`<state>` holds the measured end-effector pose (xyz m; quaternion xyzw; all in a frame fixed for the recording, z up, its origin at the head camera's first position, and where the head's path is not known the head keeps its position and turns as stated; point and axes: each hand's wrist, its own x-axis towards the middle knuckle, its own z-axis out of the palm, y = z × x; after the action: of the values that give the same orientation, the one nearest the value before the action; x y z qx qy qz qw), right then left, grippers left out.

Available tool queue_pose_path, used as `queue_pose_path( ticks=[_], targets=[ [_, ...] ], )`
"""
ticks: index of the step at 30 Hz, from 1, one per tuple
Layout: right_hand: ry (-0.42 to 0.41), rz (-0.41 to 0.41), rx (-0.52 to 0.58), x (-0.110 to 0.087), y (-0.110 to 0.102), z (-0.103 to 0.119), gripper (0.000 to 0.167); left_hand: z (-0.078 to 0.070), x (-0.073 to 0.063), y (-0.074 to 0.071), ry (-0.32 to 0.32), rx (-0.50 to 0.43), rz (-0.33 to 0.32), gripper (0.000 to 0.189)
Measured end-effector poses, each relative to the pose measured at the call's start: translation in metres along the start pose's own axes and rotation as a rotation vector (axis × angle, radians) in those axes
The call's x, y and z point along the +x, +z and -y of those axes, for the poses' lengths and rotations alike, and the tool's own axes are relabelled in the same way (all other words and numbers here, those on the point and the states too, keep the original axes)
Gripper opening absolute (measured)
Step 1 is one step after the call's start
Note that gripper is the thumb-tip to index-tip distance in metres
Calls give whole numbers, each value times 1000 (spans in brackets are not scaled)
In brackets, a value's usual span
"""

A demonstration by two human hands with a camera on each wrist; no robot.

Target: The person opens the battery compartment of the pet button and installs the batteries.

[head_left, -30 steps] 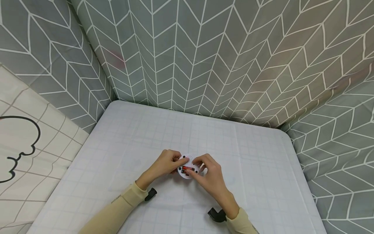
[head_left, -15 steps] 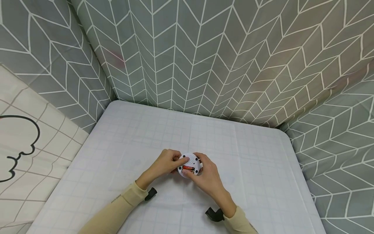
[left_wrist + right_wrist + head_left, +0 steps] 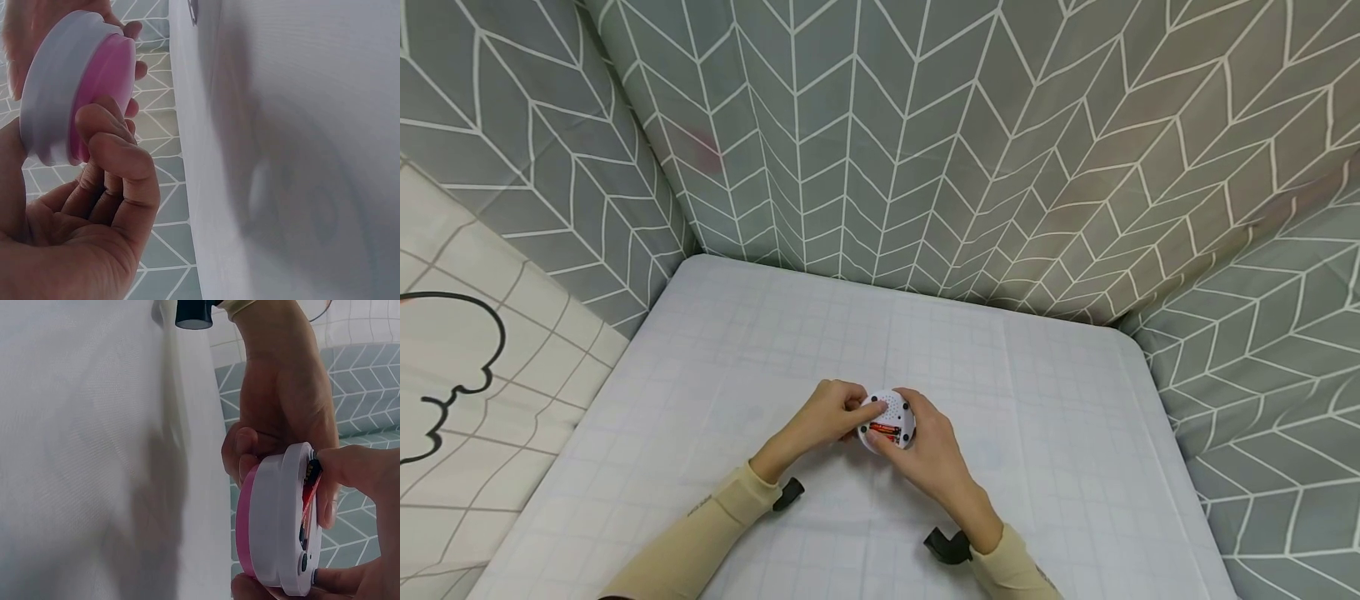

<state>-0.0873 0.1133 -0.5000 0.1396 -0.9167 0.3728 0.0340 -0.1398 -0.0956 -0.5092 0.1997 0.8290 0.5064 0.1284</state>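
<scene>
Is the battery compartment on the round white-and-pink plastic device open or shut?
Open: the head view shows a red cylindrical battery exposed in the white face of the device, no cover over it.

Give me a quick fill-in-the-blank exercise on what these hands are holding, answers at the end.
1. The left hand and right hand hold a round white device.
The device's side facing the table is ____.
2. The battery visible in the device is black and ____.
3. The thumb beside the small holes belongs to the ____ hand.

Missing words: pink; red; left.
</scene>
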Motion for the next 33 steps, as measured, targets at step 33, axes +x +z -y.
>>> queue_pose_path(
  ticks=[33],
  targets=[
    [-9,26,49,3,1,-3,68,-2,1,0,-21,-8,8,41]
  ],
)
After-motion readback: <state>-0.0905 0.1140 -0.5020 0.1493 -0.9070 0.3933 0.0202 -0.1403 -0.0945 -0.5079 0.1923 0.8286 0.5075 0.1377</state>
